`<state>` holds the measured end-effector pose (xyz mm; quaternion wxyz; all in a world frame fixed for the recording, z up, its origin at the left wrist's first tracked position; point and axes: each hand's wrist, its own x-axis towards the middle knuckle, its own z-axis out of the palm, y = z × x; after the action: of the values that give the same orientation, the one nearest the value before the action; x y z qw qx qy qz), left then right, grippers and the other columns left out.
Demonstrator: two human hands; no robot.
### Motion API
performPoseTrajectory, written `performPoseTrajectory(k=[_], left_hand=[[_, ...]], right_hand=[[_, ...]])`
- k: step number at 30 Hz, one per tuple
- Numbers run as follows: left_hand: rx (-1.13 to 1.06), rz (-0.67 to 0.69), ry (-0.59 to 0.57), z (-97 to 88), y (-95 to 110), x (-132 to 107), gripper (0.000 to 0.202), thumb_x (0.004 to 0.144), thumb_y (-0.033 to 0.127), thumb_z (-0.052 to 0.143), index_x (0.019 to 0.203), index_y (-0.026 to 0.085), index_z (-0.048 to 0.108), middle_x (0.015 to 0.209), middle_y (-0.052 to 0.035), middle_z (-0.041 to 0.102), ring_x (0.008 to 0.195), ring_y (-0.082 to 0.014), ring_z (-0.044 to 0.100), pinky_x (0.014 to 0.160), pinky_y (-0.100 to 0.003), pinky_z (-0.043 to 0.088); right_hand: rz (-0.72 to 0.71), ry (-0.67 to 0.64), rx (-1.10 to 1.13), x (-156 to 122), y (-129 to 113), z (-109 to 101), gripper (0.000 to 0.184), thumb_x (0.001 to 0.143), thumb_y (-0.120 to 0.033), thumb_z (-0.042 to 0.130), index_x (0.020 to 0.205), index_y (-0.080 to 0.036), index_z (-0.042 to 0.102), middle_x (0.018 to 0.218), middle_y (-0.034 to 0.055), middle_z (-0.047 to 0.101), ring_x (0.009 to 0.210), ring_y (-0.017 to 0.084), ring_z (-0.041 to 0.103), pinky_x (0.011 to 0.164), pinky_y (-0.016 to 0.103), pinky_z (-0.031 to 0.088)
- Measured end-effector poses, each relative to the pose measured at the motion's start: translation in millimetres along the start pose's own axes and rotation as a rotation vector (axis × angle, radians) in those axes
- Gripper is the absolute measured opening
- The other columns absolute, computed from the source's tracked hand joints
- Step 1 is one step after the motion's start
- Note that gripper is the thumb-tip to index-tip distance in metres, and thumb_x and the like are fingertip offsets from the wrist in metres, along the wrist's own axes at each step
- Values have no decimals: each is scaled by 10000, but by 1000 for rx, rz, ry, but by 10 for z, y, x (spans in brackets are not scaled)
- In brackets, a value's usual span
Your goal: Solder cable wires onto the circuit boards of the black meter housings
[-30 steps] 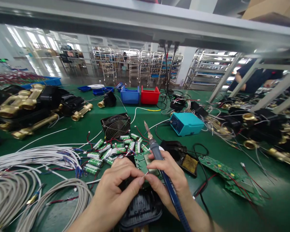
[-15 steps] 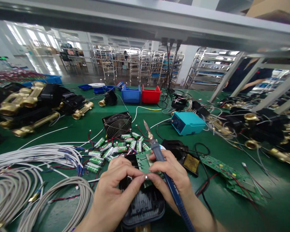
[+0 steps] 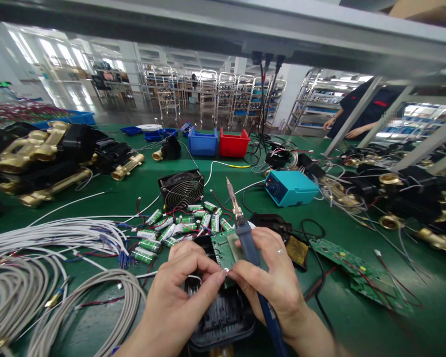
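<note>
My right hand [image 3: 275,277] is closed round the handle of a soldering iron [image 3: 248,243], whose metal tip points up and away from me. The thumb and forefinger of my left hand [image 3: 189,282] are pinched together. They meet the right fingertips at a tiny white piece [image 3: 226,270], too small to name. Just behind the fingertips stands a green circuit board [image 3: 220,248], partly covered by my hands. Underneath sits an open black plastic housing [image 3: 223,322], with a bit of brass showing below it.
Several green-and-white batteries [image 3: 148,244] lie beyond my hands, near a black fan [image 3: 182,189]. White cables [image 3: 78,238] spread at left. A teal soldering station [image 3: 292,188], a sponge [image 3: 295,252] and green boards [image 3: 357,267] are at right. Another person [image 3: 367,111] stands behind.
The soldering iron has shifted slightly right and stands steeper as my right hand turned. My fingertips still meet at the board. The other person's arms show more at the right.
</note>
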<state>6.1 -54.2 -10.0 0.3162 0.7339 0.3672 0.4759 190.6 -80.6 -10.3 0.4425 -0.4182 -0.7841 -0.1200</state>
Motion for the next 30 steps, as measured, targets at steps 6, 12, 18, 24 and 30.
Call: performPoseTrajectory(k=[6,12,18,24,30], left_hand=[[67,82,57,-6,-4,-20,185,818,177,682,639,218,671,618,10,635,647,-166,598,636,-274,458],[151,170,-24,-26,-20,-105,159,863,144,632,733,231,660,798,-14,700,829,-192,638,775,-302,482],[322,214,-121,-68,-57,-189,152,889,156,591,789,258,644,1060,-36,738,1015,-232,672,1010,-414,389],[335,214,-160,-62,-98,-212,165,902,131,566,794,250,604,986,2,757,983,-195,702,1136,-431,253],[315,159,-137,-19,-65,-203,183,895,138,553,750,242,592,976,3,759,940,-200,718,1104,-463,321]], right_hand=[[217,12,199,-39,72,-34,95,925,-175,598,886,-243,651,1032,77,648,961,220,667,818,361,554],[252,-141,402,-34,160,-70,206,855,-241,723,1034,-248,621,1160,89,657,1077,228,669,893,359,567],[310,-30,385,-53,176,-71,160,932,-188,599,1066,-251,658,1137,62,698,1049,195,694,893,340,576],[536,298,409,-80,142,-210,289,993,-280,537,1272,-266,611,1125,60,739,1037,239,728,948,457,567],[609,718,594,-12,144,-284,248,936,-383,564,934,-191,721,630,16,710,518,200,687,543,367,577]])
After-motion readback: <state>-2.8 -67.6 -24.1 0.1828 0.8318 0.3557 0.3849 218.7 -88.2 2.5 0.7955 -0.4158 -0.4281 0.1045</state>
